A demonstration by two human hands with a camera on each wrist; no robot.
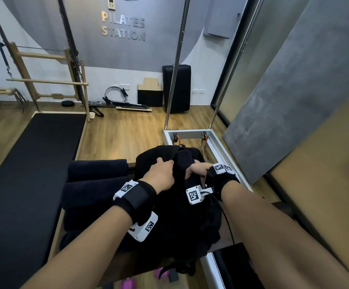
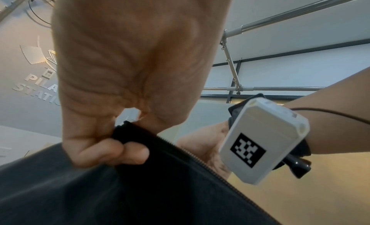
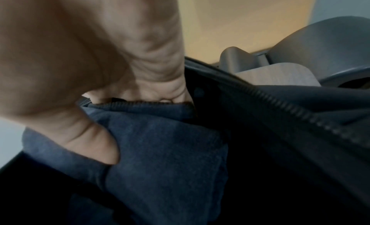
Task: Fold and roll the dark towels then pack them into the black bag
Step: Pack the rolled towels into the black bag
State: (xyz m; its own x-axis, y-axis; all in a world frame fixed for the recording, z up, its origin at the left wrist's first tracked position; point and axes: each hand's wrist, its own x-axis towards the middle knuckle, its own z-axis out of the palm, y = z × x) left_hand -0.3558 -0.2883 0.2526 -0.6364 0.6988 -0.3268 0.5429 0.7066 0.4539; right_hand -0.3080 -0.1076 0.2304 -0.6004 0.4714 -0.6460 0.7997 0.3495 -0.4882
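The black bag [image 1: 182,215] lies on a wooden bench in front of me, its zipped mouth at the far end. My left hand [image 1: 161,172] grips the bag's zipper edge [image 2: 160,142], fingers curled round the fabric [image 2: 112,150]. My right hand [image 1: 196,170] holds a rolled dark blue towel [image 3: 160,149] that stands partly inside the bag's mouth, thumb pressed into the cloth. The towel's top end [image 1: 185,159] sticks up between both hands. Several rolled dark towels [image 1: 94,184] lie stacked to the left of the bag.
A metal frame [image 1: 211,140] with upright poles stands just beyond the bag. A long black mat [image 1: 29,174] lies on the floor at left. Pink dumbbells [image 1: 127,283] sit below the bench. A grey panel [image 1: 294,101] leans on the right.
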